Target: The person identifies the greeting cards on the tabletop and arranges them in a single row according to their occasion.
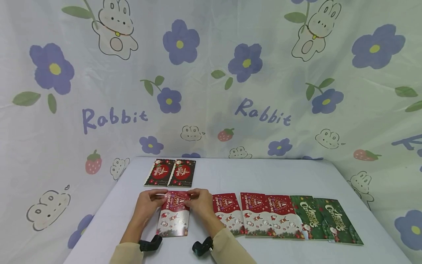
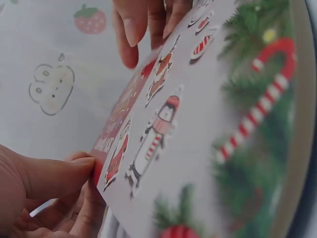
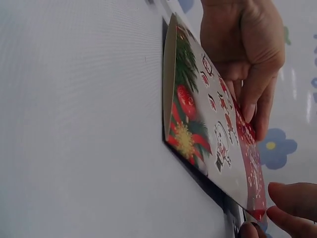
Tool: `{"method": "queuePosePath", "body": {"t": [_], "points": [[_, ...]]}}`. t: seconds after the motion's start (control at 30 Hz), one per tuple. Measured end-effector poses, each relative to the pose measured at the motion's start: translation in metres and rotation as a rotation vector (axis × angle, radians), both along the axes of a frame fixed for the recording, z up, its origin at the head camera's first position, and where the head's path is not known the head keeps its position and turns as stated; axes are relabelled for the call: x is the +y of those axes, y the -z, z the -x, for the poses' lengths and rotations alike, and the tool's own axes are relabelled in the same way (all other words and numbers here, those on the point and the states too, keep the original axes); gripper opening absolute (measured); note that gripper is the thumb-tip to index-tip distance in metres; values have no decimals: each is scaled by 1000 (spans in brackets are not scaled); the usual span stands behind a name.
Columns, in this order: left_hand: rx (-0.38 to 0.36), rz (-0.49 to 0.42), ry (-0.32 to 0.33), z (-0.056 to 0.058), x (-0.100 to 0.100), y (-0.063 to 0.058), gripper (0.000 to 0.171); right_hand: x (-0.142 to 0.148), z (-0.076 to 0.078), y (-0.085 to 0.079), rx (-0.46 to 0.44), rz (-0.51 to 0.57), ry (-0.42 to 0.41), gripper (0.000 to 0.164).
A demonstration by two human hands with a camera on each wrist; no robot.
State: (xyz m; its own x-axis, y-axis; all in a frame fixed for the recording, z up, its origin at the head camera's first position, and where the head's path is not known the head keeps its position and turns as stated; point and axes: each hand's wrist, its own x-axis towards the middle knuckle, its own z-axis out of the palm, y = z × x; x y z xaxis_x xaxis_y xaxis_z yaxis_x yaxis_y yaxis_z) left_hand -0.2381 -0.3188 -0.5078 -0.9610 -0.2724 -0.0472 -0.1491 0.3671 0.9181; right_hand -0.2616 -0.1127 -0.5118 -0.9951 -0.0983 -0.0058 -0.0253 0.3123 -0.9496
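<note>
One red-and-white card (image 1: 173, 222), at the near part of the surface (image 1: 263, 176): my left hand (image 1: 146, 209) pinches its upper left edge, my right hand (image 1: 203, 205) its upper right. To the right, red cards (image 1: 255, 222) and green cards (image 1: 339, 220), in a row. Beyond, two dark cards (image 1: 182, 174), side by side. Farthest, one rabbit-print curtain (image 1: 204, 80).

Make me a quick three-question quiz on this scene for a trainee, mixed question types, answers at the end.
1. True or false: the left hand and right hand both touch the same red-and-white card.
2. In the head view, which card lies farthest right on the table? A) a dark one B) a green one C) a red-and-white one
3. How many dark card covers show near the table's far edge?

Key: 1. True. 2. B, a green card. 3. Two.
</note>
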Motion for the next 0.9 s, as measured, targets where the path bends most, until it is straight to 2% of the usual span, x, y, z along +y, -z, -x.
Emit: {"method": "queuePosePath", "body": {"t": [0.27, 0.47, 0.7, 0.9], "points": [[7, -30, 10, -1, 0, -1, 29, 0, -2, 0, 16, 131, -14, 31], [18, -55, 22, -1, -2, 0, 30, 0, -3, -1, 20, 170, 1, 33], [27, -82, 20, -3, -2, 0, 32, 2, 1, -3, -29, 223, 17, 32], [47, -131, 67, -4, 2, -4, 34, 6, 5, -5, -40, 244, 36, 31]]}}
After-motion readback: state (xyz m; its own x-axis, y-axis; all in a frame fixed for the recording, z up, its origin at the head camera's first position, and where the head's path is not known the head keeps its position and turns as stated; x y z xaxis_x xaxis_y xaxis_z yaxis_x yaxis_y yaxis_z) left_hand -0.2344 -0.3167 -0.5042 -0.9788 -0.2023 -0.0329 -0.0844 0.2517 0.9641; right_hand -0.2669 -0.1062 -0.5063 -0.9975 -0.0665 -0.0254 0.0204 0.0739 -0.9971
